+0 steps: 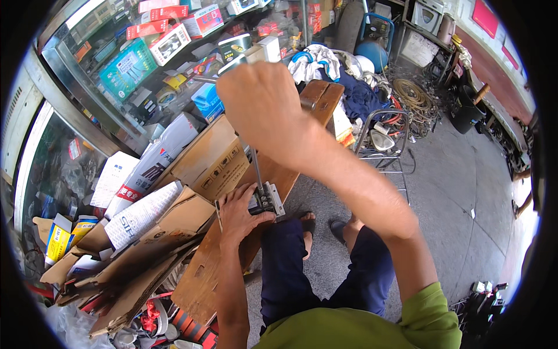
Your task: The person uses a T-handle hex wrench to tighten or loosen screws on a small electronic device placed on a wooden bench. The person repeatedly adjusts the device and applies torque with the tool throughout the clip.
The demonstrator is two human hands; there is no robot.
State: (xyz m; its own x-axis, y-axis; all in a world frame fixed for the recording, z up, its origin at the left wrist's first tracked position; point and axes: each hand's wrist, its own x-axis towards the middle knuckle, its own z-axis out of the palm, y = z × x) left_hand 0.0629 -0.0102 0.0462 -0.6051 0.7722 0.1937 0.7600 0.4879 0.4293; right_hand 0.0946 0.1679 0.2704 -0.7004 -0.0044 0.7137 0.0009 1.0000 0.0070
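My right hand (258, 107) is closed in a fist round the top of a T-handle wrench. The wrench's thin metal shaft (255, 164) slants down from the fist, and a bar end sticks out on each side of it. Its tip meets a small block (268, 200) with a silver flange and a dark face with screw terminals; the exact contact is too small to tell. My left hand (235, 215) grips the block's left side, thumb at the near edge, holding it on the narrow wooden bench (203, 273).
Flattened cardboard boxes (174, 215) crowd the bench's left side. Behind stands a glass display case (70, 52) with small boxed goods. Clothes (357, 93) lie past the far end, near a metal-framed stool (381, 139), coiled hose (415, 96) and black bucket (467, 110).
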